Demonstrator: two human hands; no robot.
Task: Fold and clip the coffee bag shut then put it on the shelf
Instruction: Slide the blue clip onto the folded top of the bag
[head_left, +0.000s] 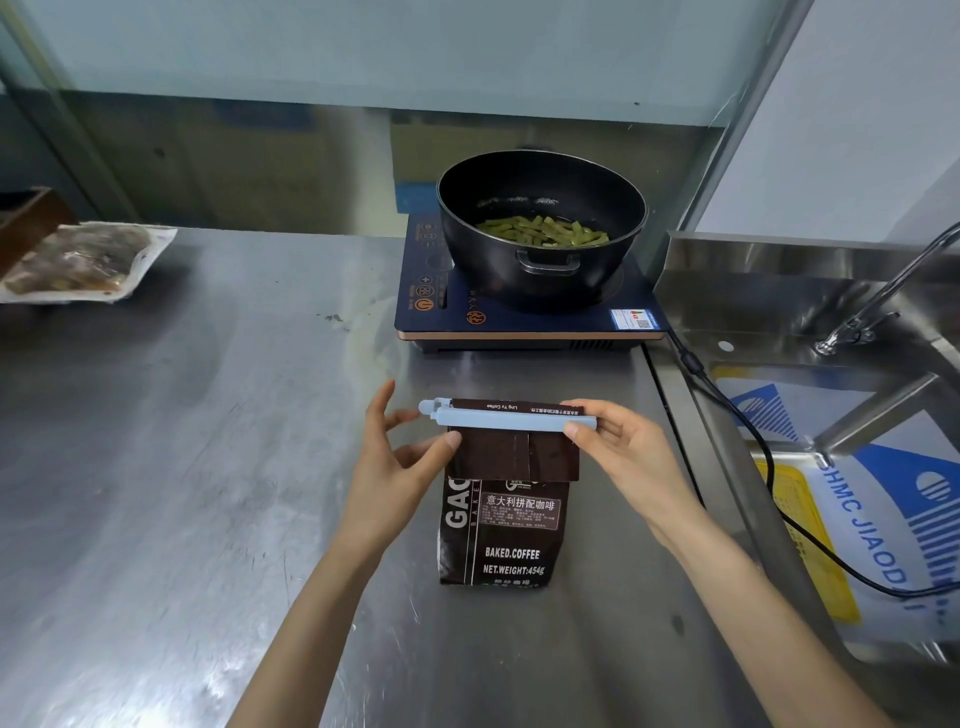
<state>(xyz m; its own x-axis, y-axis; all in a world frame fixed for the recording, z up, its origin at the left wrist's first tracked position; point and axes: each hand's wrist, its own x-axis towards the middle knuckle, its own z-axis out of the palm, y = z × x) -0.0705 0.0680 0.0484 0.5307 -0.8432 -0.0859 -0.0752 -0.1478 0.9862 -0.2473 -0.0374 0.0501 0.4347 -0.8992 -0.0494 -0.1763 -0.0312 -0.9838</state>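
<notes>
A dark brown coffee bag (498, 530) lies flat on the steel counter (218, 441), its top folded down towards me. A pale blue bar clip (498, 418) sits across the fold. My right hand (618, 452) pinches the clip's right end between thumb and fingers. My left hand (400, 452) is at the bag's left edge, thumb pressing the folded flap just under the clip, the other fingers spread near the clip's hinge end. No shelf is in view.
Behind the bag a black pot (540, 228) with green vegetable pieces stands on an induction cooker (519, 312). Its black cable (753, 431) runs right into the steel sink (831, 415) with a tap (883, 291). A sealed food packet (83, 260) lies far left.
</notes>
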